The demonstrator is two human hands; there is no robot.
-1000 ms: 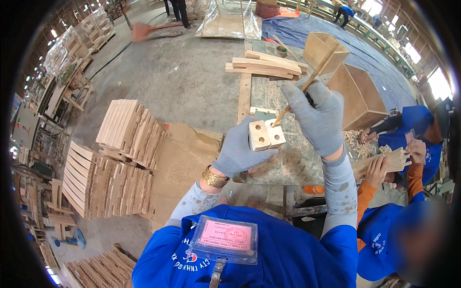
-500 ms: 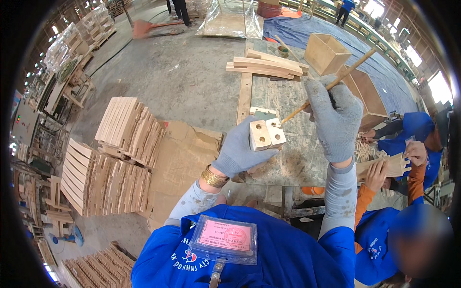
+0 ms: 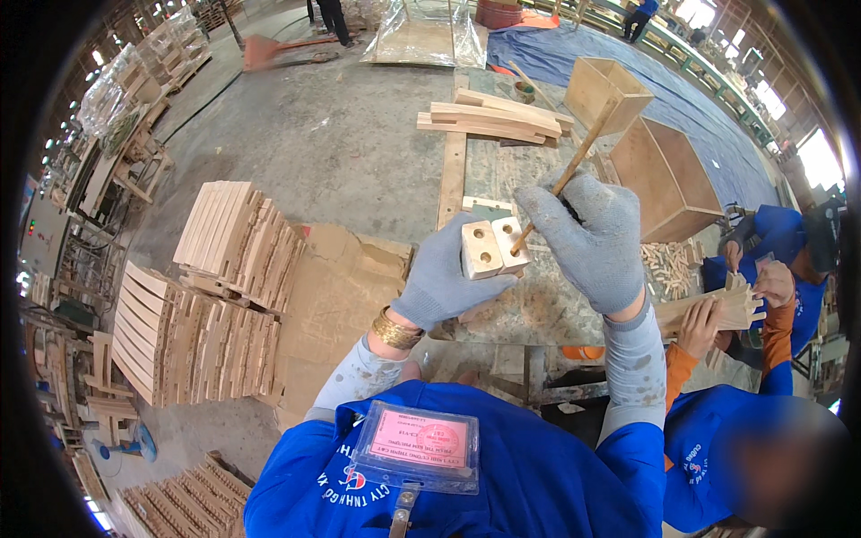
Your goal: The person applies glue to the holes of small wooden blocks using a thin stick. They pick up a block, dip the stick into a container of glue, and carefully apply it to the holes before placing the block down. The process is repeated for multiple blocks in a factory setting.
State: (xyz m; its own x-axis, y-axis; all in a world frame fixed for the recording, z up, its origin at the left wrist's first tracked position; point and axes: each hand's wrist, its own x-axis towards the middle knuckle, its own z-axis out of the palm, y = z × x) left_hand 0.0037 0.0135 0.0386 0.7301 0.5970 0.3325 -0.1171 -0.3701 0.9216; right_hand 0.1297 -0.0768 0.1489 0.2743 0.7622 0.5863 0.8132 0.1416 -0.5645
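Observation:
In a grey glove, my left hand (image 3: 441,276) grips two light wooden pieces (image 3: 484,250) side by side, their drilled end faces turned up. Each end shows round holes. My right hand (image 3: 587,235), gloved too, is closed round a thin wooden stick (image 3: 585,149) that slants up and away to the right. The stick's lower tip is at a hole in the right-hand piece; how deep it goes, I cannot tell. Both hands are over the near part of a stained worktable (image 3: 547,309).
Several wooden slats (image 3: 493,122) lie at the table's far end, near a small pot (image 3: 524,91). Two plywood boxes (image 3: 665,179) stand at the right, beside a heap of dowels (image 3: 668,269). Co-workers handle wood there (image 3: 717,314). Stacked slats (image 3: 215,233) stand at the left.
My right hand has moved left and slightly down, and the stick now stands steeper. Its tip has shifted from the far hole area to a nearer hole. My left hand has barely moved.

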